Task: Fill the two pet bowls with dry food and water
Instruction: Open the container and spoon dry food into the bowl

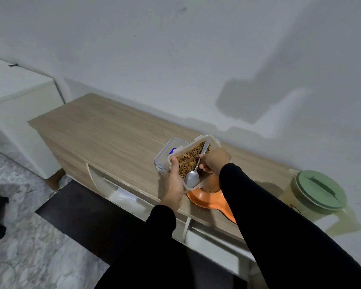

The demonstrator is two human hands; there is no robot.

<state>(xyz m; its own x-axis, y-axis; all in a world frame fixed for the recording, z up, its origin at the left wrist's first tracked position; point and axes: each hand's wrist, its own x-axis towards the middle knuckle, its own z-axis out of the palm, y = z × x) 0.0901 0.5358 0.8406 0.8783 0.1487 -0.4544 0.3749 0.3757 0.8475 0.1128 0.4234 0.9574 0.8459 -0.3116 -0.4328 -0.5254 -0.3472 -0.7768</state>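
My left hand holds a clear plastic container of brown dry food, tilted above the cabinet top. My right hand grips a metal spoon whose bowl lies inside the container near its lower rim. Under the container sits an orange double pet bowl; the bowl I can see has dry food in it. The orange tray's other bowl is hidden by my right sleeve. A water pitcher with a green lid stands at the right on the cabinet.
The container's clear lid lies flat on the wooden cabinet behind my left hand. The white wall runs close behind. A white appliance stands at the left. A dark mat covers the floor below the cabinet's open shelves.
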